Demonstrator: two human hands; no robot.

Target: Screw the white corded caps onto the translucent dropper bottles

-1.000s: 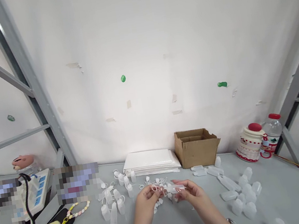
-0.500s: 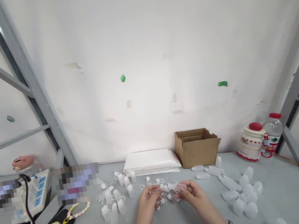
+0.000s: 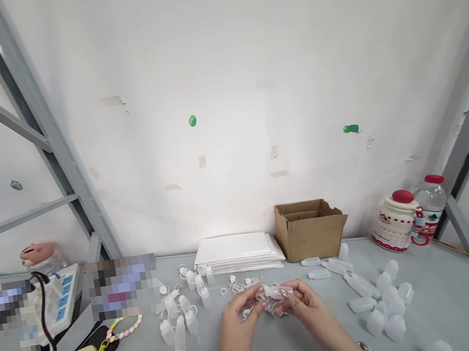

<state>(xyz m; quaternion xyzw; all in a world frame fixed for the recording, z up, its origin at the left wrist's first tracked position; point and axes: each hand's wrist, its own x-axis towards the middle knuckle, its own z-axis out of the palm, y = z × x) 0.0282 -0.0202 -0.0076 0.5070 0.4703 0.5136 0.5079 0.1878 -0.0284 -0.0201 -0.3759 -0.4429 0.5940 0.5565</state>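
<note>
midway along the grey bench [image 3: 283, 345], toward its front edge, a small translucent white plastic bottle [image 3: 281, 291] is held between two hands. its long axis runs roughly left to right: the base end sits in the right hand [image 3: 307, 304], whose grip is closed round the body, and the other end points straight at the left hand [image 3: 240, 317]. the left grip is narrow, pinched on a small white plastic cap [image 3: 263, 294] against that end; whether the two are joined, i cannot tell. the right hand is nearer the body. toward the right back corner, a clear plastic drink bottle with a red lid [image 3: 430, 207] bears a red-and-white label, its lettering too small to read.
</note>
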